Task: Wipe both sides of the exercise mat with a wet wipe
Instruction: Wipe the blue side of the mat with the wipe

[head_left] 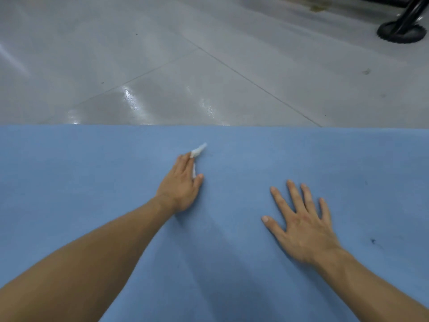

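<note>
A blue exercise mat (255, 163) lies flat on the floor and fills the lower half of the head view. My left hand (182, 184) lies on the mat near its far edge and presses a white wet wipe (198, 151) under straight fingers; the wipe sticks out past the fingertips and beside the thumb. My right hand (301, 221) rests flat on the mat to the right, fingers spread, holding nothing.
Shiny grey floor tiles (209, 66) stretch beyond the mat's far edge. A black round stand base (401, 32) with a black pole sits at the far right. A small dark mark (373, 241) shows on the mat at the right.
</note>
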Demonstrator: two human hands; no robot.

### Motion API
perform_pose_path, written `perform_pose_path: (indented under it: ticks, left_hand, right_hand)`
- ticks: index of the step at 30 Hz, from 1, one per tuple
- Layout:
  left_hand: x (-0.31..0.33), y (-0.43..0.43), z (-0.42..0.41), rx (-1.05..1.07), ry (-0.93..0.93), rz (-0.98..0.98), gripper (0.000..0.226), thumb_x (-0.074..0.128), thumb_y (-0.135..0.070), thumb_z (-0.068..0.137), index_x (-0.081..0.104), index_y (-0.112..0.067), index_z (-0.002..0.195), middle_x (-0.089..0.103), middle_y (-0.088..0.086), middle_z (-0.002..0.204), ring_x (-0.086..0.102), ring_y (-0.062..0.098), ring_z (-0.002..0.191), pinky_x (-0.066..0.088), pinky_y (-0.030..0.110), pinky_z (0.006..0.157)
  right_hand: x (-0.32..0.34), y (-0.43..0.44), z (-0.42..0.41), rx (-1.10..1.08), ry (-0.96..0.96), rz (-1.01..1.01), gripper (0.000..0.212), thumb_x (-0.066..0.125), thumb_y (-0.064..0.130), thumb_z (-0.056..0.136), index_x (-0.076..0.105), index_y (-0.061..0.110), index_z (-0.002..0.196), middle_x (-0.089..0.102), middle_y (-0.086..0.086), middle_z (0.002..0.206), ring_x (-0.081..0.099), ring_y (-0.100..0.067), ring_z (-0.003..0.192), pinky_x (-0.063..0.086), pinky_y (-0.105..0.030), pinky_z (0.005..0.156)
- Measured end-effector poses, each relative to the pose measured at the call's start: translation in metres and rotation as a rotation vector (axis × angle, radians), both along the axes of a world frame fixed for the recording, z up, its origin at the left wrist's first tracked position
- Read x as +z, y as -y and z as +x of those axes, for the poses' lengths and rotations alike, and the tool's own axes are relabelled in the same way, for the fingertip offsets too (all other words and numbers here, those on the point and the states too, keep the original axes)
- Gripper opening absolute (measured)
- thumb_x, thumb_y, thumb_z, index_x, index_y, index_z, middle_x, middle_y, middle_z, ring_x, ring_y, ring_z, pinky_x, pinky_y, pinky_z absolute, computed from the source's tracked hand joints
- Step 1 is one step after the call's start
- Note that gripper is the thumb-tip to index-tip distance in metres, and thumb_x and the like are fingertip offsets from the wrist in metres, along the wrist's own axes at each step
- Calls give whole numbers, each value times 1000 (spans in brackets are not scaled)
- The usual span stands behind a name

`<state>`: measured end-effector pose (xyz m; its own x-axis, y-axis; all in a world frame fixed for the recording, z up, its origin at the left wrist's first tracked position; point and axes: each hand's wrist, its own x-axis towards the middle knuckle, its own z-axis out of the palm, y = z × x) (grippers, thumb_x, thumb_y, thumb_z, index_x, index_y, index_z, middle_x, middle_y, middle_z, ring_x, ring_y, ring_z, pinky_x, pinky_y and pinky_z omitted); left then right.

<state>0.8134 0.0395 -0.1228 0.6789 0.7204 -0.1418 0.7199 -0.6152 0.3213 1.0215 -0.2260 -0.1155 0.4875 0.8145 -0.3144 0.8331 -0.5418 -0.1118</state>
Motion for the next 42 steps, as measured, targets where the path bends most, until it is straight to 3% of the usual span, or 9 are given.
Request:
perform_pose_path:
  ticks: [3,7,14,21,24,28,32,38,42]
  left_hand:
    - [1,-36,8,188,-55,20,84,19,-61,98,14,-8,164,17,8,169,12,27,156,14,45,127]
    - [5,-42,39,310,-69,-51,78,33,-52,106,0,-14,166,-2,1,174,-2,24,159,3,42,129]
    - [1,16,91,-138,-85,69,80,23,-60,105,0,-13,165,-9,1,173,-13,18,158,-13,31,126]
    - [4,50,69,-560,-50,66,81,11,-63,99,10,-17,166,1,-8,172,-14,7,157,-11,28,126]
    - [5,30,49,-498,-96,107,81,4,-65,96,3,-24,165,-4,-14,171,-15,6,156,-5,30,128]
    - [5,-19,24,-158,-128,146,92,0,-69,89,8,-18,166,5,-4,173,-4,15,159,-4,29,128]
    - [8,-37,20,6,-137,50,81,20,-64,102,9,-16,166,3,-3,174,-2,18,160,0,33,129]
    - [7,14,40,-311,-103,42,105,-3,-89,83,-3,-24,166,-18,-12,168,-22,12,155,-18,24,122]
    - [10,60,36,-563,-85,57,94,14,-81,94,2,-22,166,-9,-9,172,-25,10,155,-18,26,123]
  right_hand:
    - [-1,-2,2,-13,-41,-23,85,-11,85,75,-25,56,154,-37,14,165,-34,-18,153,-12,-53,126]
    - [0,-3,3,-6,-56,-47,86,-14,85,72,-29,57,151,-41,14,163,-37,-18,152,-13,-54,125]
    - [0,-3,2,-15,-47,-17,79,-14,85,72,-33,60,145,-45,18,157,-36,-16,152,-14,-52,125]
    - [-2,-3,1,-16,-38,9,81,-19,91,71,-34,61,145,-46,19,157,-37,-15,151,-17,-51,122]
    - [-2,-3,2,-17,-40,15,76,-9,87,78,-32,61,146,-41,17,162,-38,-15,151,-17,-52,123]
    - [0,-3,3,-10,-52,1,74,-5,85,81,-31,61,146,-41,16,162,-39,-16,151,-16,-53,124]
    - [0,-3,4,-10,-60,2,77,-6,85,81,-28,59,149,-41,16,162,-39,-16,150,-16,-53,124]
    - [-1,-3,3,-20,-63,2,86,-18,91,70,-29,59,150,-40,16,163,-38,-16,151,-15,-53,125]
    - [-1,-4,4,-28,-70,-4,83,-10,86,74,-26,59,151,-39,17,163,-36,-16,152,-14,-53,125]
